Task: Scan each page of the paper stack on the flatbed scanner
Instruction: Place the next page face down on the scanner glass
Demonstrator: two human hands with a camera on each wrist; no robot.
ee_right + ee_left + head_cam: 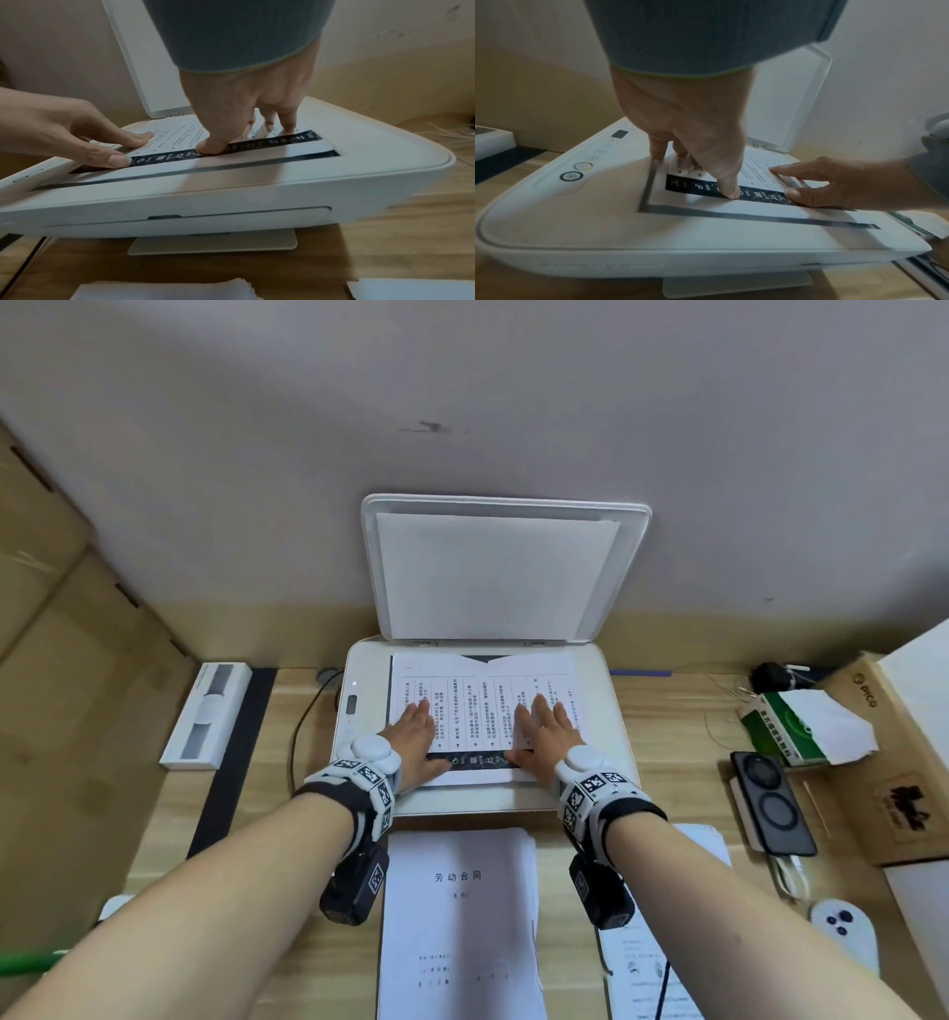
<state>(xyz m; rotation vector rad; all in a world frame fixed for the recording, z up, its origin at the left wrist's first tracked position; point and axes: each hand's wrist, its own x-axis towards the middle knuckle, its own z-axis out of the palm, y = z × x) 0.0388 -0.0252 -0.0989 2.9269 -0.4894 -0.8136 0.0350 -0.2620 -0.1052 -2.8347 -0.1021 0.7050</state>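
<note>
A white flatbed scanner (606,711) stands mid-desk with its lid (506,567) raised against the wall. A printed page (477,711) with a dark band along its near edge lies face up on the glass. My left hand (423,737) lies flat on the page's left part, fingers straight, thumb (729,190) on the dark band. My right hand (539,731) rests flat on the right part, thumb (210,148) on the same band. The paper stack (457,916) sits on the desk in front of the scanner, a title page on top.
A white box (205,716) lies left of the scanner, beside a dark cable (303,721). At the right are a green-and-white packet (806,729), a black phone (773,801), cardboard boxes (883,762) and a white device (842,924). Another printed sheet (647,968) lies near right.
</note>
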